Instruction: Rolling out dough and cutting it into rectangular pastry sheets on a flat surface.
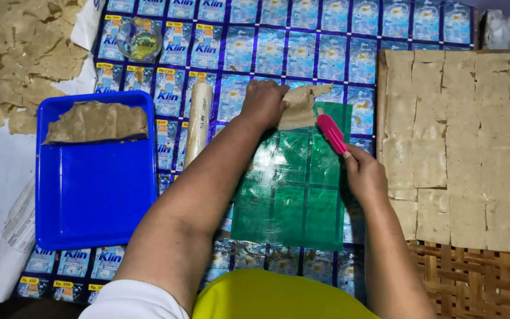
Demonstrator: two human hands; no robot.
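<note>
My left hand (262, 104) grips a thin beige sheet of dough (300, 105) and lifts its edge off a green plastic sheet (293, 195) lying on the mat. My right hand (365, 175) holds a pink scraper (331, 133), whose tip points at the lower right edge of the dough. The green sheet shows a faint grid of squares and a greasy shine.
A blue tray (92, 189) at left carries a stack of beige sheets (97, 123). A pale rolling pin (198, 121) lies beside it. A small glass bowl (139, 38) stands at the top. Cut dough squares (461, 147) cover a woven bamboo rack (473, 277) at right. Dough scraps (19, 59) are piled top left.
</note>
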